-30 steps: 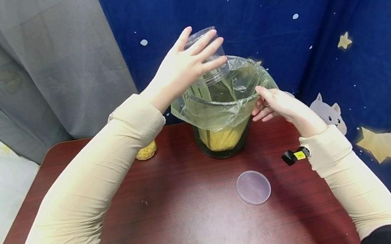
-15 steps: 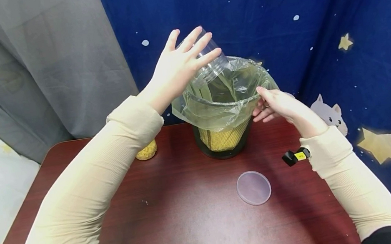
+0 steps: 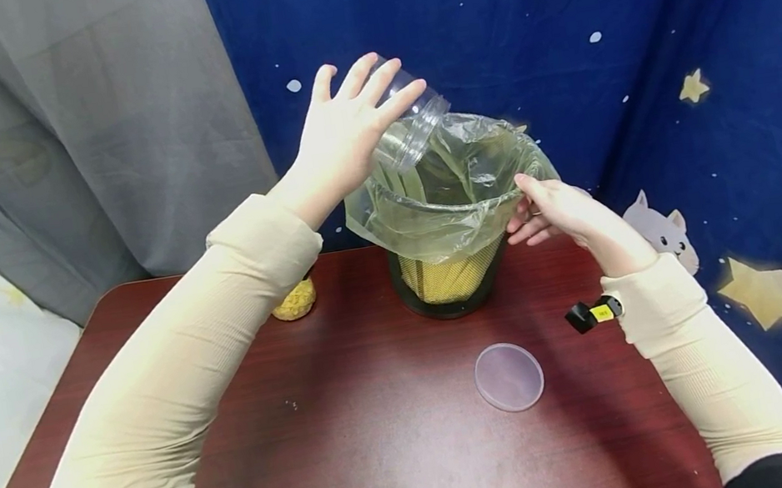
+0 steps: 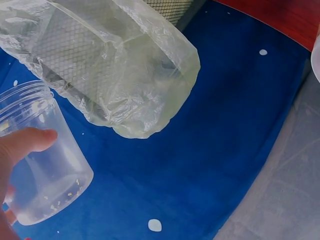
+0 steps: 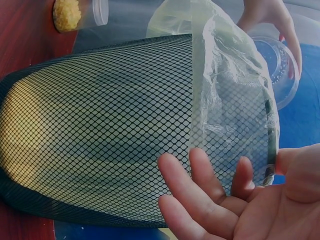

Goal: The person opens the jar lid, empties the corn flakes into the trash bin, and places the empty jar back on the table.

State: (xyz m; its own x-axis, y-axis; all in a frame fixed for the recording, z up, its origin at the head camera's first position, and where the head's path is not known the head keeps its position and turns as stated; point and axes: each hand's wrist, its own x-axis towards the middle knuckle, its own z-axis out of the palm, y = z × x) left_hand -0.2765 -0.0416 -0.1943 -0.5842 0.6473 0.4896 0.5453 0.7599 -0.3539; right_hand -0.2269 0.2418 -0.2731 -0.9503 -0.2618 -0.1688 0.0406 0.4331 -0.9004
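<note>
Holding clear jar (image 4: 52, 165) tilted near mouth of bin (image 3: 450, 275) with left hand (image 3: 343, 129) spread wide around it. Pinching bag (image 3: 427, 232) at rim with right hand (image 3: 559, 210) part-curled, with lid (image 3: 509, 377) flat on surface (image 3: 362, 459).

the head view looks forward and down from above; both closer wrist views share the mesh bin (image 5: 110, 125).

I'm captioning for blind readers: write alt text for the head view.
A left hand holds a clear jar tilted over a mesh bin; the right hand holds its bag liner at the rim. A round lid lies on the table.
</note>
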